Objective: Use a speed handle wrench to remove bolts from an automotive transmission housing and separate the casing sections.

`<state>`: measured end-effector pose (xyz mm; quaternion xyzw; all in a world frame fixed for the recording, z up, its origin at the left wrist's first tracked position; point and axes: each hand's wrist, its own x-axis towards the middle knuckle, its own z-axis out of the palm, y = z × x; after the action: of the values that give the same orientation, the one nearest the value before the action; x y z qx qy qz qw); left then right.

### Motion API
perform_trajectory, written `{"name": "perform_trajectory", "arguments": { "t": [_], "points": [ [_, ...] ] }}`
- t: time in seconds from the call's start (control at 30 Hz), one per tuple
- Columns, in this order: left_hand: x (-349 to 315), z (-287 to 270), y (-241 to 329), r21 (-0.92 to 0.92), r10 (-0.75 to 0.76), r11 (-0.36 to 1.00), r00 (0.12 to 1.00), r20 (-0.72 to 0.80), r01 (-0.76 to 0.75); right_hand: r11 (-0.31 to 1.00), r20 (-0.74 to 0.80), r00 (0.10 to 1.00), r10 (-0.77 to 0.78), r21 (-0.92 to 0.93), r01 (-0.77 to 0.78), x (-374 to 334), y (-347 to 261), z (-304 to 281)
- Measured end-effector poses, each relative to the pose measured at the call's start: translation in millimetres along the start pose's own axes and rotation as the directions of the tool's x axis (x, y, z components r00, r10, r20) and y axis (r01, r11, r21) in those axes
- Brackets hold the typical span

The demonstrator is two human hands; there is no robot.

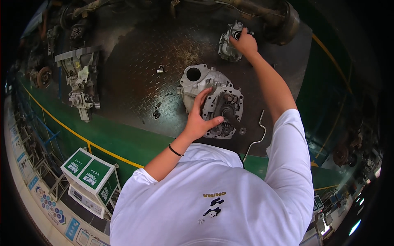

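A grey metal gearbox housing (210, 78) stands in front of me, with a dark shaft (232, 117) and gears (221, 130) showing in its near opening. My left hand (198, 121) rests against the near left side of this gearbox, thumb and fingers spread wide apart. Farther off to the right, my right hand (246, 44) grips a smaller cast-metal housing cover (227, 46) near its round bore. Part of that cover is hidden beneath the hand, and some of its fingertips cannot be seen.
Small metal sleeves (160, 69) and other little parts (156, 113) lie on the dark tread-plate table (135, 82). A bent metal rod (262, 127) and a washer (243, 131) lie near me at right. Another gear assembly (80, 78) stands left; a large axle (283, 20) borders the far right.
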<state>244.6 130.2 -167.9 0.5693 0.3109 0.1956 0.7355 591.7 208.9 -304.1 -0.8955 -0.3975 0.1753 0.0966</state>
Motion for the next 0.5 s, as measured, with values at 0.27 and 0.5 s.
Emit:
{"name": "perform_trajectory", "arguments": {
  "t": [0.27, 0.5],
  "points": [
    [-1.6, 2.5, 0.7, -0.022, 0.025, 0.999, 1.0, -0.01, -0.025, 0.996, 0.028, 0.999, -0.043, 0.085, 0.04, -59.0, 21.0, -56.6],
    [-9.6, 2.0, 3.2, 0.079, -0.006, 0.997, 0.999, -0.032, 0.009, 0.949, -0.059, 0.998, 0.002, 0.314, 0.016, -147.2, 31.3, -159.5]
  ]
}}
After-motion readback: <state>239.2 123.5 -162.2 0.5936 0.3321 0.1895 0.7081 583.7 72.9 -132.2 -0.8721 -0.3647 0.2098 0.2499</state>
